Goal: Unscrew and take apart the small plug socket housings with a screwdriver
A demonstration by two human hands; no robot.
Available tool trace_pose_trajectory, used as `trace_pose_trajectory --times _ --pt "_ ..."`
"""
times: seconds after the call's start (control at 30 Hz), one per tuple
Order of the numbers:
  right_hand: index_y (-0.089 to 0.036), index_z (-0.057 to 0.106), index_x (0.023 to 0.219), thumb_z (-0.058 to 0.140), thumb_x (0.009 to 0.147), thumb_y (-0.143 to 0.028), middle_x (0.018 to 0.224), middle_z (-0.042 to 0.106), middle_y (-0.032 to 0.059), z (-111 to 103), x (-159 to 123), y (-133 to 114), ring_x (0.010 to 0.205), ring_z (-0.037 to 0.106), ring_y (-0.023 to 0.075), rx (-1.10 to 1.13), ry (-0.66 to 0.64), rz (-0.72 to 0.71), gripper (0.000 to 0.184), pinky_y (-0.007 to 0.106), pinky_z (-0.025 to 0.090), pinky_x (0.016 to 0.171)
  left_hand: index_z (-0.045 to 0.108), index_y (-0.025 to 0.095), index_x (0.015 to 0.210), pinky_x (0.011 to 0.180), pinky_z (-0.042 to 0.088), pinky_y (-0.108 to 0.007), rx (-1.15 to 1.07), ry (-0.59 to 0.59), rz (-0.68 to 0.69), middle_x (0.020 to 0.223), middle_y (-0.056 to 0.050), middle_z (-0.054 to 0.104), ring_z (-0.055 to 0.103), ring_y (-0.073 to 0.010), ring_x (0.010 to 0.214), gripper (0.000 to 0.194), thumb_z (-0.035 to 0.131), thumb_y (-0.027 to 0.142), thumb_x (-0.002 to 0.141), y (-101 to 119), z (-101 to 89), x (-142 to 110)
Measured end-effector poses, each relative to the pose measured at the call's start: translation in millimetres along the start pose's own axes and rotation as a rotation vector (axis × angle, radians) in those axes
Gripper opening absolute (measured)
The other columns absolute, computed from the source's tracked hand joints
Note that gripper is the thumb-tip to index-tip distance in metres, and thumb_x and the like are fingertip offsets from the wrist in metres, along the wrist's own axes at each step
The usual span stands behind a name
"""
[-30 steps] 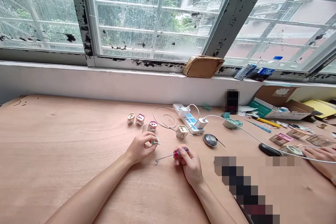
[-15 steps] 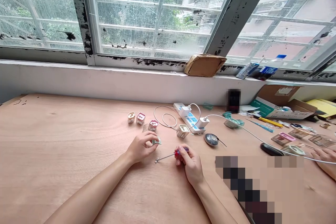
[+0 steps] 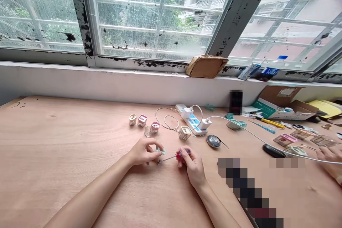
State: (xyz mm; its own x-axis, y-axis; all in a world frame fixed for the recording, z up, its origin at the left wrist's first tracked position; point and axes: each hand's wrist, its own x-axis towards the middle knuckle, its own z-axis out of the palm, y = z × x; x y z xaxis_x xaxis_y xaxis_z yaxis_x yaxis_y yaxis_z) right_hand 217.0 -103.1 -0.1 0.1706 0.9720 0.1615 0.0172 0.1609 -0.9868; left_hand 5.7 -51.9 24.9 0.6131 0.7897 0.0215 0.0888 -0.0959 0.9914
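My left hand (image 3: pixel 142 152) pinches a small pale green plastic piece (image 3: pixel 161 151) between thumb and fingers, just above the table. My right hand (image 3: pixel 192 165) is closed around the red and purple handle of a screwdriver (image 3: pixel 167 158). The thin shaft points left, and its tip lies close under my left thumb; a small dark bit at the tip is too tiny to name. Beyond my left hand stands a clear-sided small case with a pink top (image 3: pixel 155 127). A similar case with a cream top (image 3: pixel 185 133) stands farther right.
Two more small cases (image 3: pixel 142 120) stand farther back. A power strip (image 3: pixel 199 129) with white plugs and a looped cable lies behind my right hand, near a round dark object (image 3: pixel 214 141). On the right are an open carton (image 3: pixel 291 112), tools and another person's hand (image 3: pixel 328 158).
My left hand has tilted and lowered the green piece toward the screwdriver tip. The tip, with a small metal bit showing on it before, is now partly beside my left fingers.
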Motion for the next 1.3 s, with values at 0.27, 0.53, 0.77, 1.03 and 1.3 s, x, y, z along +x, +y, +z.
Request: trace_pose_trajectory --times 0.27,0.53,0.77,1.03,1.3 --pt "-0.015 0.058 0.075 0.064 0.082 -0.06 0.061 0.054 0.0012 0.8 -1.1 -2.9 0.046 0.047 0.011 -0.003 -0.002 0.022 0.045 0.024 0.037 0.045 0.068 0.011 0.095 0.036 0.043 -0.011 0.022 -0.058 -0.018 0.087 -0.009 0.068 0.067 -0.0139 0.062 0.03 0.069 0.036 0.077 -3.7 0.2 0.3" --pt "-0.015 0.058 0.075 0.063 0.083 -0.06 0.061 0.054 0.0007 0.4 -0.7 -1.5 0.045 0.046 0.01 -0.011 -0.004 0.011 0.046 0.023 0.037 0.045 0.066 0.011 0.094 0.036 0.044 -0.014 -0.001 -0.029 -0.001 0.089 -0.011 0.068 0.067 -0.0159 0.063 0.036 0.07 0.042 0.076 -3.6 0.8 0.5" --pt "-0.015 0.058 0.075 0.063 0.082 -0.061 0.061 0.055 0.0015 0.9 -1.0 -2.3 0.045 0.047 0.0104 -0.021 0.002 0.004 0.046 0.024 0.038 0.045 0.065 0.012 0.094 0.036 0.044 -0.015 -0.013 -0.021 -0.028 0.09 -0.012 0.068 0.07 -0.0205 0.072 0.04 0.071 0.047 0.075 -2.2 1.0 -0.3" --pt "-0.016 0.059 0.078 0.062 0.083 -0.061 0.064 0.057 0.002 3.6 0.7 -5.3 0.044 0.047 0.0101 -0.026 0.007 0.005 0.045 0.024 0.038 0.044 0.062 0.013 0.101 0.036 0.043 -0.013 -0.086 0.121 -0.013 0.075 -0.007 0.067 0.071 -0.0201 0.067 0.044 0.07 0.05 0.078 -7.5 -1.6 4.0" --pt "-0.015 0.059 0.08 0.063 0.083 -0.06 0.068 0.058 0.0026 3.6 0.7 -6.4 0.045 0.049 0.0102 -0.02 -0.003 0.004 0.045 0.024 0.04 0.044 0.061 0.014 0.102 0.031 0.038 -0.013 -0.042 0.166 -0.017 0.071 -0.007 0.067 0.07 -0.0217 0.064 0.048 0.069 0.054 0.077 -5.5 -2.2 3.2"
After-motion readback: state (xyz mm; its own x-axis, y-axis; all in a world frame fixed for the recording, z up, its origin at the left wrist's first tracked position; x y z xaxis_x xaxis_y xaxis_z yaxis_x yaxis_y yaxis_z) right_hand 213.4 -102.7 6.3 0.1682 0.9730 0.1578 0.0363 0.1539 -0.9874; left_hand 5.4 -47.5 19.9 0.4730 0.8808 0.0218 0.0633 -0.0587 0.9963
